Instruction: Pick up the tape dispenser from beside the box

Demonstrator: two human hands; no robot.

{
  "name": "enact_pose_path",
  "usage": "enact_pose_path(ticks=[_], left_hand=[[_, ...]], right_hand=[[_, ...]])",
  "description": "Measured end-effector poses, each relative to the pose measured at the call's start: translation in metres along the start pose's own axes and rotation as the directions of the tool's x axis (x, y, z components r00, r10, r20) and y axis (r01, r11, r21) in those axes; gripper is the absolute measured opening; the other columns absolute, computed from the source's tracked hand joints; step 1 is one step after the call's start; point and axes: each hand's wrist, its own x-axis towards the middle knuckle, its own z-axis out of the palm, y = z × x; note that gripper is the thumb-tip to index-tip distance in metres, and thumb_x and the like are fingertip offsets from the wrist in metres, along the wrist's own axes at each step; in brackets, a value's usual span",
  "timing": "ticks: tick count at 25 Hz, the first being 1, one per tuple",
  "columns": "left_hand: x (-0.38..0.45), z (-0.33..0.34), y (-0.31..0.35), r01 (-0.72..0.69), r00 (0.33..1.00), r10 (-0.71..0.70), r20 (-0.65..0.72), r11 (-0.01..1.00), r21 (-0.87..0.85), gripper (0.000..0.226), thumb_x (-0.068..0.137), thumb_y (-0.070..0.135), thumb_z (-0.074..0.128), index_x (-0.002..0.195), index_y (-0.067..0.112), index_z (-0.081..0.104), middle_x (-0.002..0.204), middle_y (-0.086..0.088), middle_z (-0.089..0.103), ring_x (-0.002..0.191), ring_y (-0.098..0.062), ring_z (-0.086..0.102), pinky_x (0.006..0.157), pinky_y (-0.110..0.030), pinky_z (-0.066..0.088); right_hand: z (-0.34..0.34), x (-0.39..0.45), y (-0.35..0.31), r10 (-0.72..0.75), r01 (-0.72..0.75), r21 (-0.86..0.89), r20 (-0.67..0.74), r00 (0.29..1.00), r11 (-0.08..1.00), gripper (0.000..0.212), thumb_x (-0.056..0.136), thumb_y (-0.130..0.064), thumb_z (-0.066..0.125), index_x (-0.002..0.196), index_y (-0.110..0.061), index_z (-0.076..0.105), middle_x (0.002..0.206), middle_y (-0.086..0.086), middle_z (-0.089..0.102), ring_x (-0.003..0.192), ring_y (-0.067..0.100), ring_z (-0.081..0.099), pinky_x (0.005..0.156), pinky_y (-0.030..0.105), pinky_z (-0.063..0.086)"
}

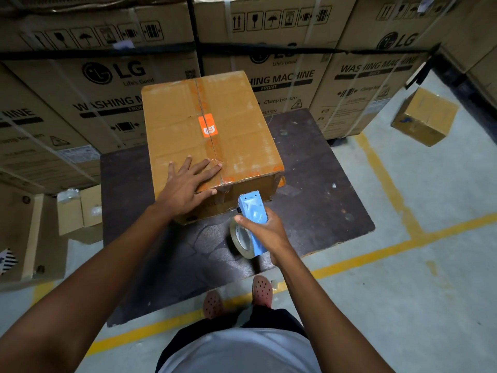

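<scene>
Two hands work at one cardboard box (209, 141), which stands on a dark, scuffed tabletop (317, 184) in front of stacked washing machine cartons (113, 84). At about nine o'clock from the box, small open cartons (80, 211) sit on the floor.

The left hand (188, 181) lies flat on the near left part of the box top. Its fingers (207, 168) are straight and spread apart, pressing beside the centre seam, and the thumb reaches over the near edge. The box is brown and a little worn, with an orange sticker (207, 125) on the seam and orange printed tape along it. Its long axis runs from six to twelve o'clock, away from the person.

The right hand (266, 230) is curled tightly around a blue tape dispenser (252, 211) with a roll of clear tape (242, 238). The toothed end of the dispenser points to twelve o'clock and is just in front of the near face of the box, close under the seam end. So the seam lies at about eleven o'clock from this hand, and the right hand is the nearer one to that end.

At two o'clock, another small box (425, 117) rests on the grey floor with yellow lines (387, 184).
</scene>
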Motion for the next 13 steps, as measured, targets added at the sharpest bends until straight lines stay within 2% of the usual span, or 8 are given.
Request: enact_pose_path(ticks=[2, 4, 5, 7, 8, 9, 11, 13], left_hand=[[0.000, -0.009, 0.000, -0.003, 1.000, 0.004, 0.015, 0.997, -0.081, 0.076, 0.095, 0.076, 0.035, 0.166, 0.053, 0.018, 0.178, 0.001, 0.027, 0.164, -0.047, 0.016, 0.121, -0.080, 0.009], [-0.003, -0.021, 0.003, -0.005, 1.000, 0.004, -0.009, 0.983, -0.185, 0.077, 0.097, 0.072, 0.043, 0.166, 0.052, 0.018, 0.175, 0.002, 0.034, 0.161, -0.043, 0.027, 0.121, -0.080, 0.019], [-0.005, -0.026, 0.002, -0.015, 0.999, 0.004, -0.048, 0.970, -0.243, 0.076, 0.098, 0.068, 0.049, 0.166, 0.052, 0.020, 0.172, 0.002, 0.041, 0.154, -0.040, 0.042, 0.119, -0.075, 0.031], [-0.009, -0.037, 0.001, -0.049, 0.991, 0.000, -0.134, 0.931, -0.362, 0.072, 0.100, 0.056, 0.061, 0.164, 0.052, 0.029, 0.159, 0.002, 0.058, 0.127, -0.031, 0.068, 0.107, -0.055, 0.053], [-0.011, -0.042, 0.000, -0.065, 0.986, -0.005, -0.167, 0.909, -0.413, 0.068, 0.100, 0.052, 0.065, 0.161, 0.053, 0.036, 0.154, 0.003, 0.063, 0.118, -0.025, 0.072, 0.103, -0.049, 0.057], [-0.013, -0.048, 0.001, -0.081, 0.981, -0.011, -0.194, 0.885, -0.458, 0.063, 0.099, 0.050, 0.067, 0.158, 0.052, 0.044, 0.149, 0.005, 0.067, 0.119, -0.019, 0.072, 0.106, -0.047, 0.058], [-0.016, -0.062, 0.007, -0.120, 0.970, -0.017, -0.241, 0.832, -0.542, 0.050, 0.096, 0.049, 0.071, 0.145, 0.045, 0.064, 0.142, 0.008, 0.072, 0.132, -0.009, 0.067, 0.112, -0.046, 0.055], [-0.019, -0.074, 0.017, -0.188, 0.956, 0.011, -0.295, 0.793, -0.580, 0.039, 0.093, 0.045, 0.076, 0.131, 0.036, 0.076, 0.132, 0.009, 0.077, 0.128, -0.007, 0.070, 0.111, -0.042, 0.055]], right_hand=[[0.001, 0.000, -0.006, -0.030, 0.030, -0.008, -0.001, 1.000, 1.000, 0.051, 0.076, -0.047, 0.094, 0.117, -0.030, 0.068, 0.112, -0.008, 0.077, 0.104, 0.011, 0.074, 0.085, 0.032, 0.063], [0.001, -0.001, -0.016, -0.072, 0.073, -0.015, 0.009, 0.997, 0.997, 0.049, 0.076, -0.049, 0.093, 0.115, -0.031, 0.069, 0.109, -0.009, 0.078, 0.102, 0.010, 0.075, 0.089, 0.035, 0.064], [0.000, -0.002, -0.023, -0.104, 0.104, -0.012, 0.017, 0.994, 0.995, 0.045, 0.078, -0.049, 0.092, 0.114, -0.031, 0.071, 0.107, -0.010, 0.078, 0.098, 0.008, 0.075, 0.087, 0.033, 0.064], [0.000, -0.002, -0.038, -0.155, 0.153, 0.042, 0.037, 0.987, 0.987, 0.030, 0.085, -0.045, 0.088, 0.107, -0.029, 0.077, 0.095, -0.011, 0.080, 0.086, 0.008, 0.074, 0.078, 0.032, 0.061], [0.001, -0.002, -0.047, -0.165, 0.161, 0.077, 0.038, 0.986, 0.984, 0.022, 0.088, -0.044, 0.086, 0.101, -0.027, 0.079, 0.086, -0.010, 0.077, 0.078, 0.010, 0.071, 0.073, 0.034, 0.058], [0.003, -0.001, -0.055, -0.166, 0.163, 0.101, 0.032, 0.986, 0.982, 0.023, 0.090, -0.048, 0.082, 0.095, -0.026, 0.080, 0.080, -0.007, 0.074, 0.071, 0.012, 0.067, 0.068, 0.036, 0.055], [0.007, 0.001, -0.070, -0.157, 0.153, 0.107, 0.039, 0.987, 0.983, 0.044, 0.089, -0.065, 0.072, 0.095, -0.021, 0.082, 0.076, 0.001, 0.069, 0.066, 0.015, 0.061, 0.064, 0.035, 0.052], [0.015, 0.003, -0.083, -0.130, 0.124, 0.095, 0.062, 0.990, 0.988, 0.057, 0.094, -0.072, 0.059, 0.100, -0.021, 0.084, 0.078, 0.001, 0.074, 0.072, 0.016, 0.066, 0.071, 0.034, 0.055]])
